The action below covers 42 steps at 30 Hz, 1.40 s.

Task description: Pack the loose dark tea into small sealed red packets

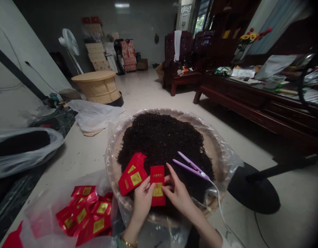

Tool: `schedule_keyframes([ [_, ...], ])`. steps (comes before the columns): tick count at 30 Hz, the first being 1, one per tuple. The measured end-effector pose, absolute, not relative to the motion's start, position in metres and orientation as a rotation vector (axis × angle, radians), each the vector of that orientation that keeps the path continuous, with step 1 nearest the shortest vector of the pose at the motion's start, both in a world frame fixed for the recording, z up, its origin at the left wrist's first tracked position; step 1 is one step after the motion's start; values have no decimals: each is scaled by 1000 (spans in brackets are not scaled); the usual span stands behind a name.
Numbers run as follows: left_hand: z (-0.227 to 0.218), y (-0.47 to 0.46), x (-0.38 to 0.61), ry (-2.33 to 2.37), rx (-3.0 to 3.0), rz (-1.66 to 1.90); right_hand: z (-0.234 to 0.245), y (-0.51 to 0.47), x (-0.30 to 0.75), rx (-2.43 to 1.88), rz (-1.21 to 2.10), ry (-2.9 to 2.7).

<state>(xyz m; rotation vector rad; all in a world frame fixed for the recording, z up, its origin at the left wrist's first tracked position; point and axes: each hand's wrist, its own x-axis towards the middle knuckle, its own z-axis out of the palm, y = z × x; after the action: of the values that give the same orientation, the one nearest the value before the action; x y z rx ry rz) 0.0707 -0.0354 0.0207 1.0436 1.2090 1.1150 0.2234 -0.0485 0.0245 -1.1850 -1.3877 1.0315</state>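
A red packet [157, 201] with a gold label stands upright between my hands over the near part of a round basket. My left hand [143, 198] pinches its left edge, thumb on the front. On the right edge, my right hand [178, 193] grips with thumb and fingers while its index finger points up past the packet. Dark dried leaves, which look like tea [164, 134], are heaped in the basket [222, 151]. Two more red packets [133, 177] lie on the leaves left of my hands. To the right rests a purple hair straightener [192, 168], its plates apart and a white cord attached.
A clear plastic bag [45, 206] of several red packets is at the lower left. Another bag [53, 137] holds dark material. A black round stand base [254, 189] is right of the basket. Beyond are a wooden table [241, 100] and a woven drum-shaped stand [97, 88].
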Motion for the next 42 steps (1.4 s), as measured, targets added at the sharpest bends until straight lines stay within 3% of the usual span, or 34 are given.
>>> schedule_keyframes([
  [5, 26, -38, 72, 1200, 1219, 1081, 37, -42, 231, -1289, 301, -1832],
  [11, 27, -39, 72, 1160, 1261, 1065, 35, -45, 230, -1202, -50, -1869],
  [25, 38, -44, 73, 1194, 1541, 978, 44, -46, 236, -1208, -116, -1813],
  [42, 61, -30, 69, 1186, 1435, 863, 65, -57, 245, -1020, 317, -2130],
])
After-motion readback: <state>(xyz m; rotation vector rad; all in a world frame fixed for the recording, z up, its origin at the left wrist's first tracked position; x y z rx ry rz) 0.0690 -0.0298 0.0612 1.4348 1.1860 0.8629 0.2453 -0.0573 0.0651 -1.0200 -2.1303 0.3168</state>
